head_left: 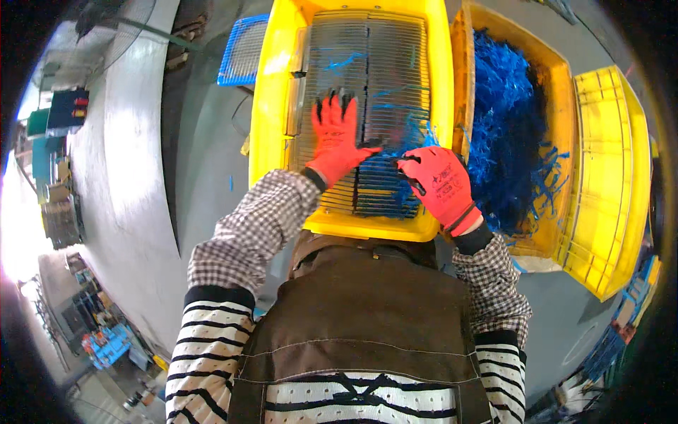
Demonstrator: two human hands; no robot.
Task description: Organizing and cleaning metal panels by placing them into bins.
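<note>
In front of me stands a yellow plastic crate (267, 134) holding two side-by-side rows of thin, closely stacked slats (399, 53); I cannot tell what they are. My left hand (336, 138), in a red glove with black fingertips, lies on the left row with its fingers spread. Over the right row, near the crate's right wall, is my right hand (441, 184), gloved alike, its fingers curled together. Blue plastic strands (415, 138) show at its fingertips, partly hidden by the glove. A few more blue scraps (344, 62) lie on the slats farther up.
An orange-yellow bin (561, 141) with a heap of blue shreds (501, 106) stands right of the crate. Beyond it is a tilted yellow crate (611, 184). A blue mesh basket (244, 53) sits at the far left of my crate. A pale metal surface (134, 141) runs along the left.
</note>
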